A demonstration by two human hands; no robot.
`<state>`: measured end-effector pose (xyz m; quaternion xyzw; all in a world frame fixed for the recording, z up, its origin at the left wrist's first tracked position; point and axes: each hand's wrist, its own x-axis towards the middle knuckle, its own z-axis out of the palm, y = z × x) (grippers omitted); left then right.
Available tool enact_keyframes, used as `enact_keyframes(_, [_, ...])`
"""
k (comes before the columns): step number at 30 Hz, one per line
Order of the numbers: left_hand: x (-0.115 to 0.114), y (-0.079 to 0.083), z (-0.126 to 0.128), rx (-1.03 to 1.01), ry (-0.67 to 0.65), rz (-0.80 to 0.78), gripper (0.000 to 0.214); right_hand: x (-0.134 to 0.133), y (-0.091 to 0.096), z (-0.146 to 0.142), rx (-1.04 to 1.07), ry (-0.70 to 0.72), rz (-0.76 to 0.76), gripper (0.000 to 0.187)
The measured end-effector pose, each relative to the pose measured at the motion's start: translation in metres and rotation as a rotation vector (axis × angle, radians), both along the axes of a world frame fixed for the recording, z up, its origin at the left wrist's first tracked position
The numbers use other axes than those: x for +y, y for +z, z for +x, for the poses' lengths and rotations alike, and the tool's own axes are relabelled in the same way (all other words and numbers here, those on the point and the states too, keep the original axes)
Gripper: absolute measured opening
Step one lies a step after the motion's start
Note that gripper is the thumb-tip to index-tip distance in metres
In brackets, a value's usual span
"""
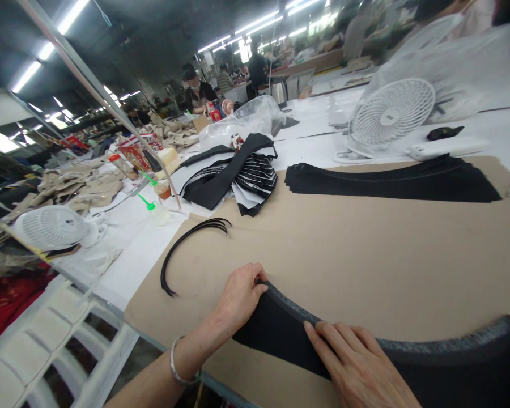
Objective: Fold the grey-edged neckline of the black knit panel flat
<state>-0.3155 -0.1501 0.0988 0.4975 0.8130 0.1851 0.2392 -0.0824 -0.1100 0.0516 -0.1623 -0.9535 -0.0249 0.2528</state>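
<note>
Both hands press on a curved stack of black fabric pieces (408, 362) lying on tan paper (365, 249): the left hand (238, 297) grips its left end, and the right hand (357, 362) rests flat on its upper edge. Thin black curved strips (187, 243) lie just beyond the left hand. Farther off, another black fabric stack (391, 181) sits near a white fan (391, 113).

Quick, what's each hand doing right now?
Left hand: closed, gripping the end of the fabric stack.
Right hand: open, flat on the fabric stack.
</note>
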Motion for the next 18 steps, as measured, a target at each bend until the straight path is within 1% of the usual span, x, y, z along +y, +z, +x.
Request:
enact_keyframes(6, [-0.001, 0.002, 0.001, 0.011, 0.030, 0.005, 0.016, 0.002, 0.005, -0.002, -0.004, 0.002, 0.011, 0.055])
enact_keyframes(9, [-0.002, 0.001, 0.001, 0.026, 0.047, 0.013, 0.020, 0.005, 0.009, -0.012, -0.001, 0.015, -0.033, 0.048])
enact_keyframes(11, [-0.003, 0.000, 0.002, 0.035, 0.061, 0.019, 0.021, 0.005, 0.010, -0.023, 0.000, 0.028, -0.064, 0.049])
enact_keyframes(14, [-0.005, -0.002, 0.004, 0.042, 0.085, 0.030, 0.022, 0.004, 0.007, -0.040, -0.015, 0.047, -0.100, 0.053])
enact_keyframes(18, [-0.007, -0.003, 0.005, 0.036, 0.111, 0.042, 0.025, 0.000, -0.002, -0.054, -0.037, 0.038, -0.129, 0.053])
